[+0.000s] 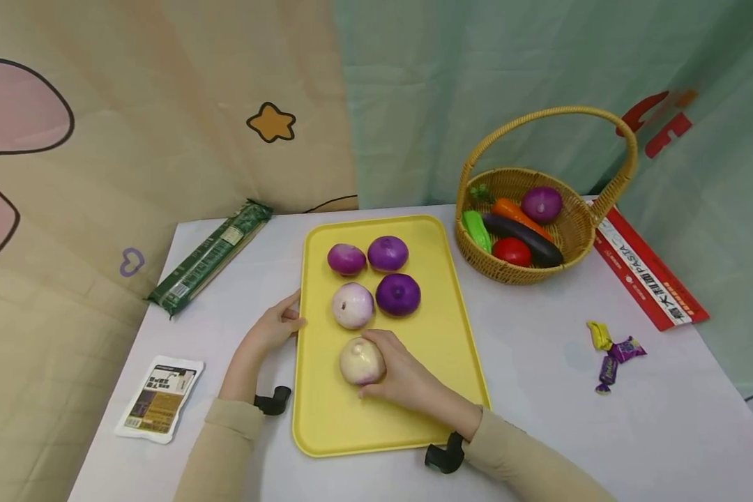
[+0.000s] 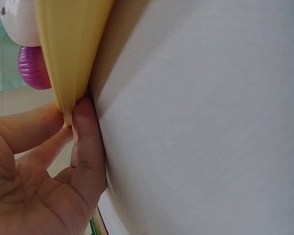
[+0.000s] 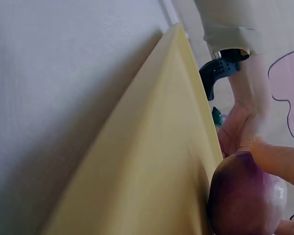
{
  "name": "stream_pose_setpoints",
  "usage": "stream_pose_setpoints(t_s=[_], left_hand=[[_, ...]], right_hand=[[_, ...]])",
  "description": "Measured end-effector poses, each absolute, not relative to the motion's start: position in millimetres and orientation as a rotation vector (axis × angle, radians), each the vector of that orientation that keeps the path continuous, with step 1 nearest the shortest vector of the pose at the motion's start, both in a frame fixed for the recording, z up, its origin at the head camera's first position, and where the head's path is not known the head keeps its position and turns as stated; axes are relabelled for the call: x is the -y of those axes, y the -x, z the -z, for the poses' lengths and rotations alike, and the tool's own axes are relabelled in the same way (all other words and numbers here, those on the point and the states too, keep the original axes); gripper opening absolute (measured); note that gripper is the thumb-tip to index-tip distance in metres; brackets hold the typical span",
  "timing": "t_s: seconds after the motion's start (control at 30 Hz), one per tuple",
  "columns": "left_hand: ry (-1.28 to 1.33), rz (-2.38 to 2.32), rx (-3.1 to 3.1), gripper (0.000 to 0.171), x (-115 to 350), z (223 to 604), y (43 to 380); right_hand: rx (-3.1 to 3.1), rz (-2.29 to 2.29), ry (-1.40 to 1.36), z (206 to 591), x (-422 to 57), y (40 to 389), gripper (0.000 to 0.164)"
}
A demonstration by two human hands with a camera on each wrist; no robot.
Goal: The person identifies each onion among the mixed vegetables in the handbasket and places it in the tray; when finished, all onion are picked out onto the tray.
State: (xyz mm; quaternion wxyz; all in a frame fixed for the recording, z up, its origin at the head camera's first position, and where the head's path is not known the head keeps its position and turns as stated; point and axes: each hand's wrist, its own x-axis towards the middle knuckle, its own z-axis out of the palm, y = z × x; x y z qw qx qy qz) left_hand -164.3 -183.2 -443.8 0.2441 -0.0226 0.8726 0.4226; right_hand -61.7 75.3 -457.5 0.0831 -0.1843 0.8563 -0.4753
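Note:
A white-and-purple turnip (image 1: 359, 361) is held in my right hand (image 1: 408, 373) over the near half of a yellow tray (image 1: 436, 362). The right wrist view shows the turnip (image 3: 242, 196) with its darker purple side, low against the tray; contact there is hard to tell. At the tray's left rim, my left hand (image 1: 276, 328) pinches the edge between thumb and fingers, seen close in the left wrist view with the hand (image 2: 49, 181). Farther up the tray lie another white-and-purple turnip (image 1: 353, 305) and three purple onions (image 1: 398, 294).
A wicker basket (image 1: 508, 272) of toy vegetables stands at the back right, beside a red pasta box (image 1: 649, 272). Wrapped candies (image 1: 609, 369) lie on the right. On the left are a long green packet (image 1: 210, 258) and a white pouch (image 1: 161, 399).

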Motion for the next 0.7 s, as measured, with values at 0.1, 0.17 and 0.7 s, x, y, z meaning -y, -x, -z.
stream_pose_setpoints(t_s=[0.1,0.17,0.7], left_hand=[[0.063,-1.169,-2.377,0.067,183.5,444.9,163.4],[0.063,-1.175,-2.376,0.067,183.6,445.6,163.4],[0.057,-1.168,-2.384,0.067,183.4,444.7,162.1]], right_hand=[[-2.553,1.404,0.511,450.5,-77.6,60.6,0.085],[-2.543,1.389,0.463,442.1,-81.4,60.1,0.084],[-2.63,1.724,0.112,355.4,-196.5,119.3,0.046]])
